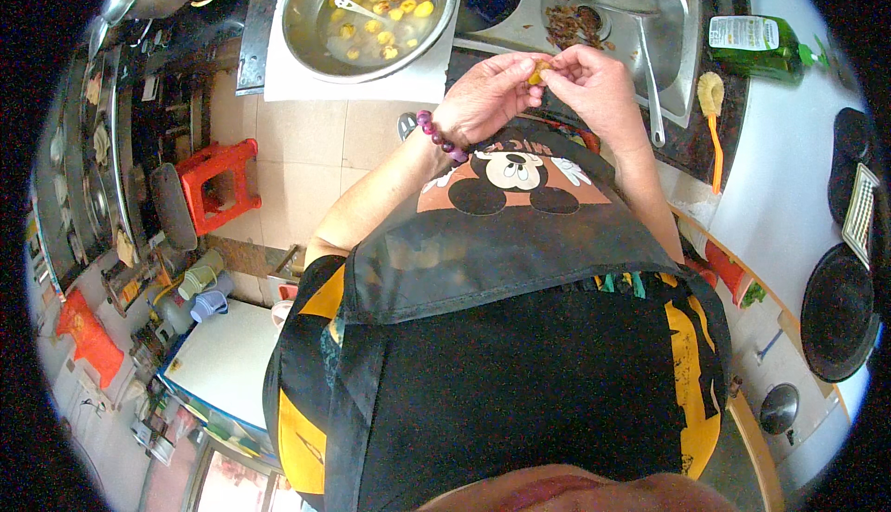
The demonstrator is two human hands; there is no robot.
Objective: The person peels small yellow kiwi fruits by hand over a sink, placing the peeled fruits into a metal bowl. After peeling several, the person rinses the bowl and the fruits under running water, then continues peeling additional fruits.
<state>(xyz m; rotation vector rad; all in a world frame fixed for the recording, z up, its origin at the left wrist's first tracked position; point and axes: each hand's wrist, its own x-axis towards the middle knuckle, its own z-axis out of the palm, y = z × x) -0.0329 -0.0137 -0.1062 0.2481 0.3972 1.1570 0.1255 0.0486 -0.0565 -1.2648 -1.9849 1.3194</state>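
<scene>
A small yellow-brown peeled nut, seemingly a chestnut (538,72), is held between the fingertips of both hands. My left hand (495,87), with a purple bead bracelet at its wrist, grips it from the left; my right hand (597,84) pinches it from the right. To the left, a steel basin (296,49) holds cloudy water with several yellow and brown-patched nuts and a pale slotted spoon (358,8). Brown peelings (572,24) lie around the drain in the steel sink (686,45) just beyond my hands.
A long-handled ladle or strainer (651,80) rests in the sink and over its edge. On the right are a green detergent bottle (755,49) and an orange-handled brush (713,129). A red plastic stool (219,187) stands on the floor at left. A black pan (839,313) is far right.
</scene>
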